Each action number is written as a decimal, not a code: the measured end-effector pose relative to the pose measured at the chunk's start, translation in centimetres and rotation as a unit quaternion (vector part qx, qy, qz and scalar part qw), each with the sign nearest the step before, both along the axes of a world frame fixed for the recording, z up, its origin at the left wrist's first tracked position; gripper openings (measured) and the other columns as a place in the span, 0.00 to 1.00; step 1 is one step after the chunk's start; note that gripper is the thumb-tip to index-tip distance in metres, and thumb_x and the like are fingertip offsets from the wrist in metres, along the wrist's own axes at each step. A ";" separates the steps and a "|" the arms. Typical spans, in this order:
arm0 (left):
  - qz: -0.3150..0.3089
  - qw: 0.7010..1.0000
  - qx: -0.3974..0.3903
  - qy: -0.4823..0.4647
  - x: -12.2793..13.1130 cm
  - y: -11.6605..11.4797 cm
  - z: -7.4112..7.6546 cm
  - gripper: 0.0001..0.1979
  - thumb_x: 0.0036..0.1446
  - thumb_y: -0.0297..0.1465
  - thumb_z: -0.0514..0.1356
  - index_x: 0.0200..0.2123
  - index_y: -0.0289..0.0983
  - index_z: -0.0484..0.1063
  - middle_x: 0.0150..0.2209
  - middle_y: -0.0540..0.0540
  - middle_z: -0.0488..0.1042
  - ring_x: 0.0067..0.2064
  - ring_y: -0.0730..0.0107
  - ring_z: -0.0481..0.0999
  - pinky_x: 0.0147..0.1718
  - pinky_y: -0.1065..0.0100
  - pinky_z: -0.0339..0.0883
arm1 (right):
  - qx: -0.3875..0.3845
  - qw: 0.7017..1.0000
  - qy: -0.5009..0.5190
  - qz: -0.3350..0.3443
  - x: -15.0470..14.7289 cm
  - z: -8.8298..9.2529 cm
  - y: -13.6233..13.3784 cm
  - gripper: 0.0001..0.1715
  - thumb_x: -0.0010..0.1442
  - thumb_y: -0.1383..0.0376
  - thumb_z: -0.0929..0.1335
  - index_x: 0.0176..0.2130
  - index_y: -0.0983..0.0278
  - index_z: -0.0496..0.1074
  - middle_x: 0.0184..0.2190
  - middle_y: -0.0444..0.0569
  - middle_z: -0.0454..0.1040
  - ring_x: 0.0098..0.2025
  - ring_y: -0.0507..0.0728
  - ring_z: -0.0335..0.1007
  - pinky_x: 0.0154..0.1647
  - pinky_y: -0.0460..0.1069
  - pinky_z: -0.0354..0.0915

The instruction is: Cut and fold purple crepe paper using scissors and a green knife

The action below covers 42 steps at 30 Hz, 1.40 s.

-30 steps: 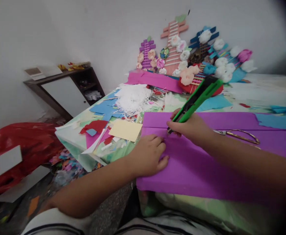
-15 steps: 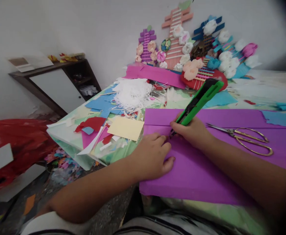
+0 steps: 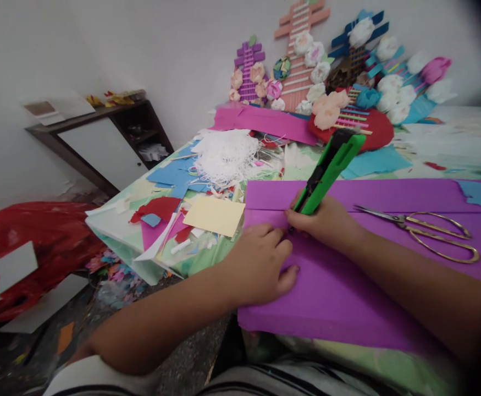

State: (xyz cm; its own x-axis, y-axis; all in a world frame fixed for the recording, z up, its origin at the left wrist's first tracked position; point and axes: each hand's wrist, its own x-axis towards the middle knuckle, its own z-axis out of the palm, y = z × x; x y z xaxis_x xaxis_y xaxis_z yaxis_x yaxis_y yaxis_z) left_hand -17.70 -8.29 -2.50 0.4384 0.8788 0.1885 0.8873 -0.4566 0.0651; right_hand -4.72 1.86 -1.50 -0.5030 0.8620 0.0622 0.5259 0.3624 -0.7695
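A large purple paper sheet point(image 3: 347, 286) lies folded across the near edge of the table point(image 3: 116, 231). My left hand point(image 3: 260, 264) rests palm down on its left end, fingers flat and together, pressing the paper. My right hand point(image 3: 326, 220) grips a green and black utility knife point(image 3: 326, 170), its tip down on the paper's fold line just beyond my left fingertips. The knife handle slants up and to the right.
Gold scissors point(image 3: 425, 234) lie on the purple sheet to the right. A cream card point(image 3: 214, 215), red and blue scraps and a heap of white shreds point(image 3: 226, 154) cover the table's left. Paper-flower crafts point(image 3: 326, 82) lean on the wall. A dark shelf point(image 3: 100, 132) and red bag point(image 3: 46, 236) stand left.
The knife handle has tilted more upright and my right hand has shifted slightly right along the fold. My left hand stays pressed on the paper. The view has shifted a little.
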 end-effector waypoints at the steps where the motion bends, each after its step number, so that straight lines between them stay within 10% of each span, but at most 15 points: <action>1: 0.000 1.000 0.000 0.001 0.0 0.0 0.0 0.17 0.55 0.38 0.49 0.37 0.31 0.69 0.37 0.40 0.69 0.42 0.59 0.65 0.44 0.56 0.59 | -0.001 1.000 0.002 0.002 0.0 0.0 -0.1 0.10 0.45 0.59 0.64 0.23 0.64 0.62 0.17 0.42 0.63 0.20 0.48 0.58 0.21 0.45 0.56; 42: 0.029 0.999 -0.022 0.029 0.3 -0.2 0.1 0.25 0.56 0.40 0.46 0.49 0.28 0.64 0.49 0.38 0.67 0.49 0.55 0.63 0.49 0.54 0.56 | -0.081 0.993 0.083 0.002 1.1 -1.1 0.4 0.18 0.49 0.51 0.63 0.24 0.64 0.63 0.13 0.42 0.63 0.14 0.49 0.58 0.15 0.44 0.56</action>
